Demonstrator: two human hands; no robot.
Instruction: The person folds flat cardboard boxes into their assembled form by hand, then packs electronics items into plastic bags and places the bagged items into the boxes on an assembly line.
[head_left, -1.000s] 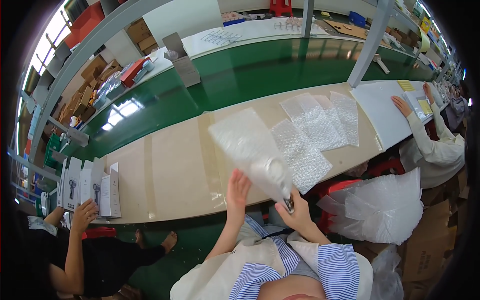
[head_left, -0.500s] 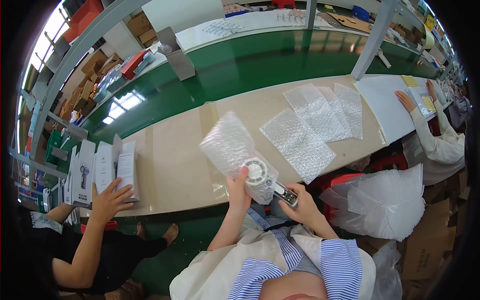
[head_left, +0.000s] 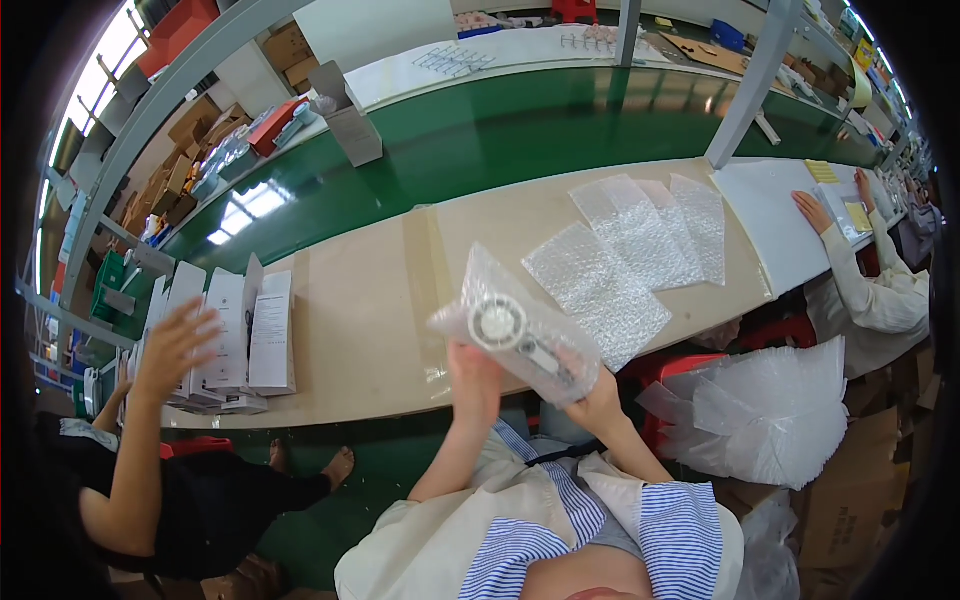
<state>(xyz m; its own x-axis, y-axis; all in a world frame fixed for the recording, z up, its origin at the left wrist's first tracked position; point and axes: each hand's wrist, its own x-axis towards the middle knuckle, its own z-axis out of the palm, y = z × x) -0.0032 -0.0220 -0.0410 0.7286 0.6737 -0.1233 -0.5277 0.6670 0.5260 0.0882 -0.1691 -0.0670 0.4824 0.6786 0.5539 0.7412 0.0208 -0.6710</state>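
Between my hands, over the front edge of the table, is a clear bubble-wrap bag point(head_left: 565, 366). Inside it lies what looks like a small white handheld fan point(head_left: 498, 322), its round head toward the upper left and its handle slanting down to the right. My left hand point(head_left: 474, 385) holds the bag from below, beside the fan's head. With fingers closed, my right hand point(head_left: 598, 403) grips the bag's lower right end near the handle; the bag partly hides those fingers.
Several flat bubble-wrap bags point(head_left: 598, 290) lie on the table point(head_left: 350, 330), right of centre. More bags point(head_left: 765, 410) are piled on a red stool at my right. White boxes point(head_left: 272, 335) stand at the left by a co-worker's raised hand point(head_left: 178, 345). A green belt point(head_left: 440, 140) runs behind.
The fan's handle, sticking out before, is now inside the bag. My right hand has shifted from the handle to the bag's end. The left co-worker's hand has lifted off the boxes.
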